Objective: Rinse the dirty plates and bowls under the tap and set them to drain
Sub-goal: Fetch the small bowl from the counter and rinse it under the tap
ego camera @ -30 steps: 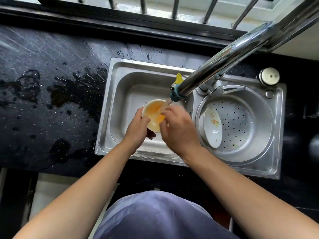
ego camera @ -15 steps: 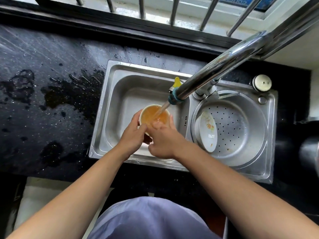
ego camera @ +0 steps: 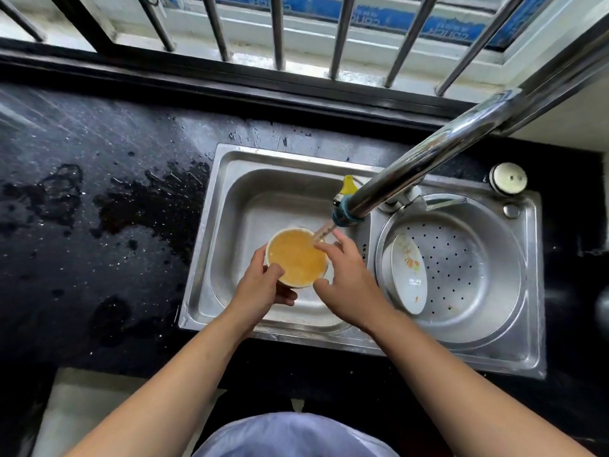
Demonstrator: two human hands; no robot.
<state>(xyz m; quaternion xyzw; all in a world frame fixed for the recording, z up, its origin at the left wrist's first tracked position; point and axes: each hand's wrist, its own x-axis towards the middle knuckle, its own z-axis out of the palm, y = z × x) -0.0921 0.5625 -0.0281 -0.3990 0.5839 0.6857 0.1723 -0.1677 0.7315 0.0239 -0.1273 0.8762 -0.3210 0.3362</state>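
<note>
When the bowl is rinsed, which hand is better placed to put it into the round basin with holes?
Probably the right hand: it is at the right rim of the bowl, next to the perforated basin where a plate leans. The left hand grips its left side.

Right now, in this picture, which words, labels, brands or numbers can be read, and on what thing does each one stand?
Blue strip beyond the window bars: pale letters, printed twice, seemingly reversed and blurred; not readable with certainty.
Plate in the right basin: a small grey mark below the flower pattern; too small to read.
Bowl, tap, sink: no text visible.
</note>
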